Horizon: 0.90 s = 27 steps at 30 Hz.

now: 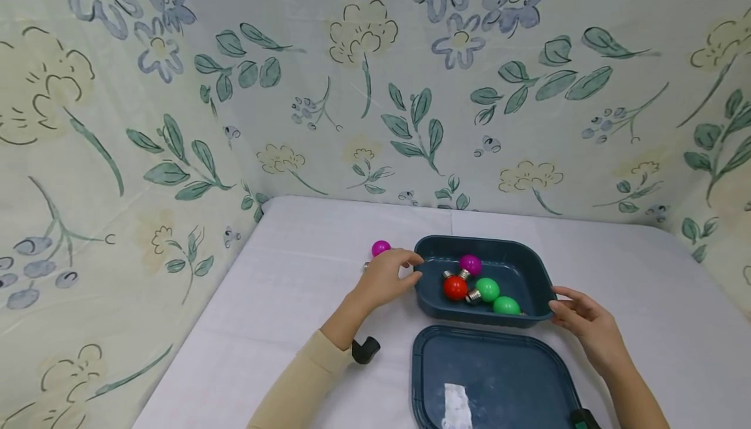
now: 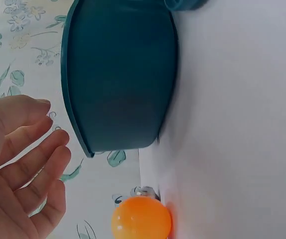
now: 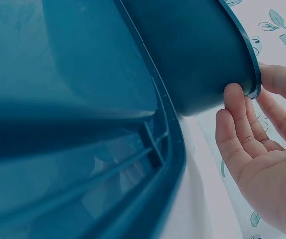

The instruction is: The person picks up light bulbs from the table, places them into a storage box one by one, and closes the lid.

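A dark blue plastic container holds several coloured light bulbs: a red bulb, a magenta bulb and green bulbs. My right hand pinches the container's right rim; in the right wrist view its fingertips press the outer wall by the corner. At the container's left end, my left hand hovers with fingers loosely bent and nothing between them. The left wrist view shows a gap between this hand and the container wall.
A matching blue lid with a whitish patch lies in front of the container. Beyond my left hand sits another magenta bulb. An orange bulb appears on the white cloth in the left wrist view. Floral fabric hangs behind the table.
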Each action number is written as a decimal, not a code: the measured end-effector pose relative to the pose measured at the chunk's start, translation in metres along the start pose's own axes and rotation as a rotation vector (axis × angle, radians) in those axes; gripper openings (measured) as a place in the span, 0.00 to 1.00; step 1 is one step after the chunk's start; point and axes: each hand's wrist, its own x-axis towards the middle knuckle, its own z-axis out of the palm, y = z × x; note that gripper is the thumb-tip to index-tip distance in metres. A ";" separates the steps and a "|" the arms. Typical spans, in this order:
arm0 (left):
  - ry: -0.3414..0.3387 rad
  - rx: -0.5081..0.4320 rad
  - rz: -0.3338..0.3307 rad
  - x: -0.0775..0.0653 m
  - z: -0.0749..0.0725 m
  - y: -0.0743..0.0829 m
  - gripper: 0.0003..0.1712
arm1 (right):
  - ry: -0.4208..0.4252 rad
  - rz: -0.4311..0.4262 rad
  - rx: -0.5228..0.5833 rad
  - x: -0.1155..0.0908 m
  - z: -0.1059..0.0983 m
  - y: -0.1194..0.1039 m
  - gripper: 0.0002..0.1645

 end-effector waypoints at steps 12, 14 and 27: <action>0.004 0.048 -0.028 -0.003 -0.010 -0.021 0.15 | 0.001 0.004 -0.007 0.002 -0.001 0.003 0.22; 0.009 0.054 -0.030 -0.004 -0.011 -0.025 0.15 | 0.000 0.006 -0.011 0.002 -0.001 0.003 0.22; -0.006 0.065 -0.077 -0.004 -0.020 -0.045 0.15 | 0.010 0.002 -0.008 0.002 0.001 0.002 0.22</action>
